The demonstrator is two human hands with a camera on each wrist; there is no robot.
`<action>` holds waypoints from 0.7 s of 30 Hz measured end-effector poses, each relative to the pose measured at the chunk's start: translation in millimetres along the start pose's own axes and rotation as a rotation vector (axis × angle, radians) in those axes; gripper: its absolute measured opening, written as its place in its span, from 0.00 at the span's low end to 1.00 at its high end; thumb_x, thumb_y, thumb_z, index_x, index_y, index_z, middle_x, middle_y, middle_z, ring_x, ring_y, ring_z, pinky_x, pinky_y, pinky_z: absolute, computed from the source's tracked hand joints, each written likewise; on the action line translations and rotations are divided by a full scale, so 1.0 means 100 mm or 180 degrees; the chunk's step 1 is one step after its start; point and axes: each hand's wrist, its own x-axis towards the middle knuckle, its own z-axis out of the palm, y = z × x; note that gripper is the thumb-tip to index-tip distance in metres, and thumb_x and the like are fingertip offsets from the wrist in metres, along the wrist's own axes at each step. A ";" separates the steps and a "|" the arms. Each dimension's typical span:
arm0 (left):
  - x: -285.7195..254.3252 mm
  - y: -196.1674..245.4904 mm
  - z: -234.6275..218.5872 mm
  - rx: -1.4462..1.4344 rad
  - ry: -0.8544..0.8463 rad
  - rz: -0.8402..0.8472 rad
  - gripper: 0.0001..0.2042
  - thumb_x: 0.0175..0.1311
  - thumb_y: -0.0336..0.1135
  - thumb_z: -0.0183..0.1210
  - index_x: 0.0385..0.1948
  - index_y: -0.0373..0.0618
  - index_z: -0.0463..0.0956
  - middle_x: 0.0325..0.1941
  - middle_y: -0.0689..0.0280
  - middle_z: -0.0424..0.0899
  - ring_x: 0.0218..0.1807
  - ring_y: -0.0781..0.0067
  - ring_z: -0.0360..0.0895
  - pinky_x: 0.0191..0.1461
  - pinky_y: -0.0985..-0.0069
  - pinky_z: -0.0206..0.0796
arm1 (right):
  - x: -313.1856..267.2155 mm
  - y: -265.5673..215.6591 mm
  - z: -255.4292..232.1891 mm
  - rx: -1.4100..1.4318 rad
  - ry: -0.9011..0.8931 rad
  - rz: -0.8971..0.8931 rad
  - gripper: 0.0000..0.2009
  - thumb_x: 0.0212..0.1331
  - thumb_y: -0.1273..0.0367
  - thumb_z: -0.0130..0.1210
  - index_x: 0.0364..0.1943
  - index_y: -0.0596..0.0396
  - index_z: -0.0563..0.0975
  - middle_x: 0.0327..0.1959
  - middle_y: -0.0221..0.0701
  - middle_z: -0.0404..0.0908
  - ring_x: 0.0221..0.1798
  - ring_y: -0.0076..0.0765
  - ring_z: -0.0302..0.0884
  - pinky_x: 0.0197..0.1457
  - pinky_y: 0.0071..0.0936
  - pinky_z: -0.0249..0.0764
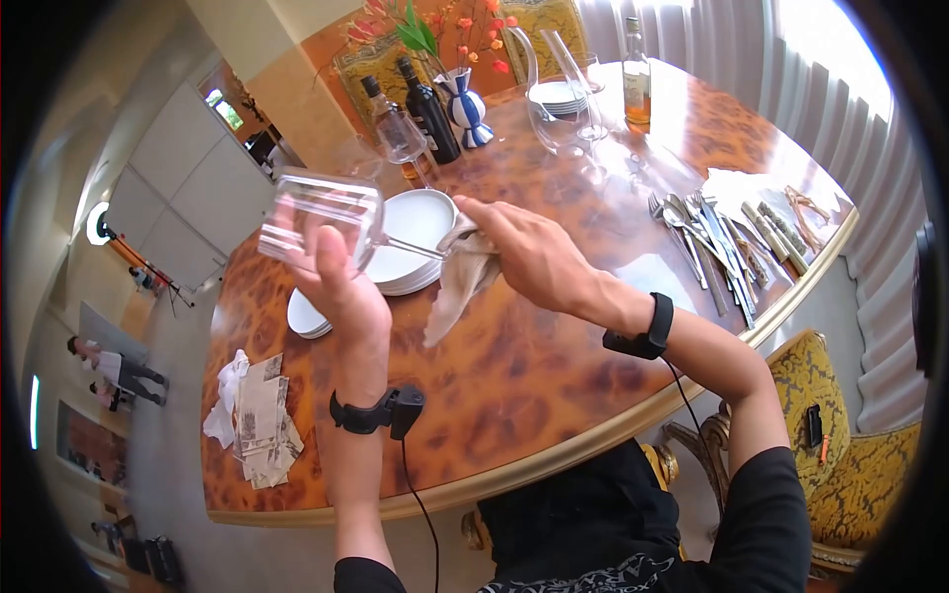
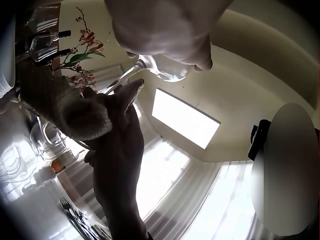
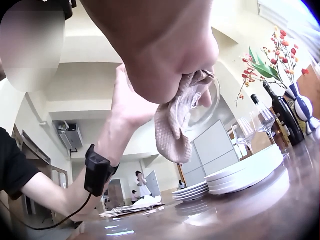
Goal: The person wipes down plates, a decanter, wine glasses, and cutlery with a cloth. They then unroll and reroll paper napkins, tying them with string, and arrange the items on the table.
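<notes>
- Wine glass (image 1: 321, 212): held above the surface (image 1: 514, 385), lying nearly sideways; bowl to the left, stem running right and slightly down into a beige cloth (image 1: 460, 292)
- Left hand (image 1: 346, 301): at the bowl, thumb on the near side, fingers curled round it
- Right hand (image 1: 544, 259): at the foot end, fingers pinching the cloth about the stem; foot mostly hidden from where I stand
- Governing relation, as judged: the glass's long axis spans both hands, left nearer the rim, right nearer the foot
- Stacked plates (image 1: 415, 222): beyond the stem; cutlery (image 1: 727, 247) well to the right
- Writing: amber bottle (image 1: 638, 84) bears a pale label, illegible; dark bottle (image 1: 432, 119), likewise; black garment (image 1: 593, 514) carries pale lettering, not reliably legible
</notes>
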 end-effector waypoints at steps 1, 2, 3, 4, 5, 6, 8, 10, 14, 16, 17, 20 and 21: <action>0.04 0.06 -0.04 0.0088 0.0103 -0.0033 0.37 0.60 0.48 0.62 0.67 0.41 0.55 0.60 0.54 0.71 0.59 0.61 0.72 0.63 0.63 0.65 | -0.05 0.09 -0.01 -0.0019 -0.0021 0.0008 0.25 0.54 0.77 0.53 0.59 0.61 0.66 0.43 0.46 0.79 0.47 0.54 0.77 0.50 0.44 0.74; 0.08 0.12 -0.07 0.0114 0.0122 -0.0059 0.37 0.60 0.48 0.61 0.67 0.41 0.55 0.59 0.55 0.72 0.58 0.61 0.72 0.61 0.63 0.65 | -0.09 0.18 -0.02 0.0092 -0.0006 0.0310 0.25 0.54 0.78 0.52 0.59 0.60 0.66 0.43 0.46 0.79 0.48 0.55 0.77 0.50 0.43 0.75; 0.12 0.16 -0.08 0.0145 0.0145 -0.0077 0.36 0.61 0.49 0.60 0.67 0.41 0.55 0.58 0.55 0.73 0.58 0.62 0.72 0.60 0.63 0.66 | -0.13 0.26 -0.02 0.0207 0.0010 0.0606 0.24 0.54 0.79 0.52 0.59 0.60 0.66 0.43 0.47 0.79 0.48 0.55 0.77 0.49 0.43 0.75; 0.14 0.18 -0.08 0.0170 0.0146 -0.0079 0.37 0.60 0.48 0.62 0.67 0.40 0.55 0.55 0.55 0.74 0.57 0.62 0.73 0.58 0.64 0.68 | -0.21 0.29 0.01 0.0415 -0.0450 0.1024 0.23 0.57 0.73 0.54 0.59 0.58 0.67 0.45 0.46 0.78 0.49 0.55 0.77 0.51 0.45 0.74; 0.14 0.16 -0.08 0.0154 0.0173 -0.0059 0.37 0.60 0.48 0.62 0.67 0.40 0.55 0.55 0.55 0.74 0.57 0.62 0.73 0.58 0.64 0.68 | -0.25 0.23 0.00 0.0401 -0.0469 0.0995 0.23 0.57 0.73 0.54 0.59 0.58 0.67 0.45 0.46 0.78 0.49 0.55 0.77 0.51 0.45 0.74; 0.13 0.12 -0.06 0.0328 -0.0052 0.0034 0.39 0.58 0.48 0.64 0.66 0.40 0.55 0.54 0.54 0.74 0.55 0.62 0.74 0.57 0.64 0.68 | -0.29 0.13 -0.02 0.0334 -0.1167 0.0674 0.24 0.57 0.68 0.56 0.59 0.59 0.67 0.47 0.46 0.77 0.51 0.56 0.76 0.53 0.46 0.73; 0.09 0.11 0.00 0.0319 -0.0510 -0.0255 0.44 0.52 0.45 0.71 0.66 0.37 0.54 0.51 0.53 0.75 0.51 0.62 0.77 0.58 0.67 0.68 | -0.39 0.02 0.00 0.0408 -0.1542 0.0304 0.29 0.57 0.59 0.59 0.59 0.60 0.66 0.52 0.48 0.75 0.55 0.56 0.74 0.59 0.46 0.70; 0.04 -0.01 -0.02 0.0472 -0.0890 -0.0337 0.45 0.50 0.43 0.72 0.67 0.38 0.52 0.51 0.53 0.74 0.51 0.63 0.77 0.59 0.67 0.68 | -0.31 -0.02 -0.07 0.0793 -0.1131 0.0356 0.32 0.59 0.54 0.58 0.61 0.62 0.65 0.57 0.50 0.72 0.60 0.57 0.71 0.64 0.43 0.68; -0.11 -0.15 0.10 0.0508 -0.1015 -0.0437 0.46 0.50 0.42 0.72 0.68 0.38 0.51 0.53 0.52 0.72 0.52 0.62 0.77 0.61 0.65 0.68 | -0.13 -0.17 -0.08 0.0965 -0.0778 0.0473 0.28 0.65 0.56 0.53 0.61 0.62 0.62 0.54 0.51 0.76 0.54 0.59 0.76 0.56 0.45 0.73; -0.18 -0.15 0.20 0.0256 -0.0962 -0.0595 0.46 0.50 0.42 0.72 0.68 0.39 0.51 0.53 0.52 0.72 0.52 0.61 0.77 0.61 0.64 0.67 | -0.08 -0.24 -0.07 0.0919 -0.1126 0.0656 0.25 0.66 0.59 0.52 0.58 0.61 0.63 0.49 0.50 0.79 0.49 0.60 0.77 0.51 0.46 0.74; -0.20 -0.16 0.23 0.0036 -0.0923 -0.0763 0.46 0.50 0.42 0.73 0.68 0.39 0.51 0.54 0.51 0.71 0.53 0.60 0.76 0.62 0.64 0.67 | -0.05 -0.27 -0.07 0.0901 -0.1457 0.0852 0.21 0.67 0.61 0.51 0.56 0.60 0.63 0.45 0.50 0.81 0.45 0.61 0.79 0.46 0.47 0.75; -0.20 -0.17 0.25 -0.0123 -0.0976 -0.0812 0.48 0.49 0.44 0.73 0.69 0.41 0.50 0.55 0.51 0.71 0.56 0.60 0.75 0.63 0.62 0.65 | 0.01 -0.18 -0.01 0.0801 -0.1526 0.0910 0.15 0.66 0.66 0.49 0.52 0.58 0.64 0.34 0.46 0.83 0.38 0.61 0.79 0.40 0.49 0.74; -0.19 -0.16 0.23 -0.0101 -0.1056 -0.0825 0.48 0.49 0.44 0.74 0.69 0.42 0.49 0.56 0.51 0.71 0.57 0.59 0.74 0.65 0.60 0.63 | 0.03 -0.14 0.03 0.1047 -0.1433 0.0851 0.14 0.65 0.68 0.49 0.51 0.58 0.65 0.32 0.45 0.83 0.38 0.61 0.79 0.39 0.49 0.74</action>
